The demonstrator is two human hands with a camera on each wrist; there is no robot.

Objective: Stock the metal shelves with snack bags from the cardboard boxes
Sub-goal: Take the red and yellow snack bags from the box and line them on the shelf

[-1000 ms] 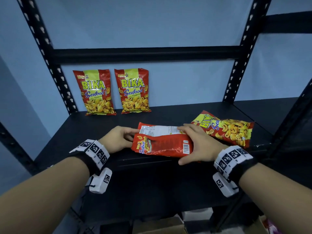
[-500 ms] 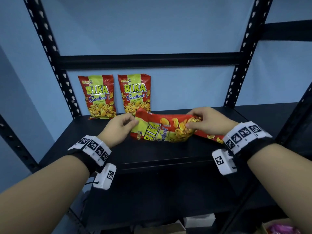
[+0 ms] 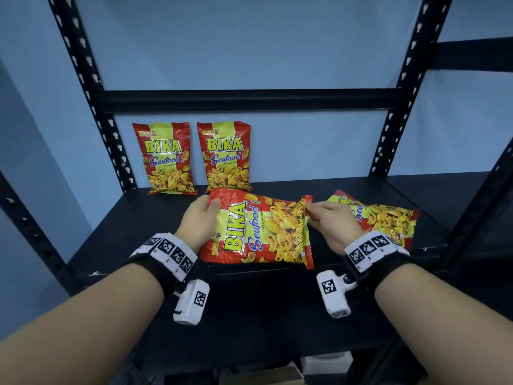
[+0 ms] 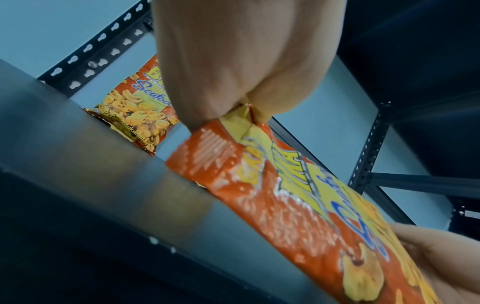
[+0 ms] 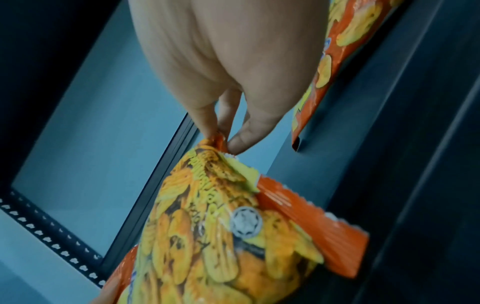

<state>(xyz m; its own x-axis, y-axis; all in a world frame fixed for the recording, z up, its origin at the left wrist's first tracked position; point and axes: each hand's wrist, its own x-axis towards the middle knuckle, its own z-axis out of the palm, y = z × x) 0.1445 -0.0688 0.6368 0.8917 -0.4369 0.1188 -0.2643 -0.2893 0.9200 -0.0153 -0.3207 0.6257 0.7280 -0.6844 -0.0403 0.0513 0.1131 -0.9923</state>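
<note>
A red and yellow BIKA Seafood snack bag is held sideways over the black metal shelf, front face towards me. My left hand pinches its top seam. My right hand pinches its bottom seam between thumb and fingers. Two more bags stand upright against the back wall at the left. Another bag lies flat on the shelf behind my right hand.
Black perforated uprights and a crossbar frame the shelf. A side brace runs at the right. Cardboard and white boxes show below the shelf. Bare shelf lies right of the standing bags.
The held bag was flipped from back side up to front side facing me and rose off the shelf. My hands moved to its two end seams.
</note>
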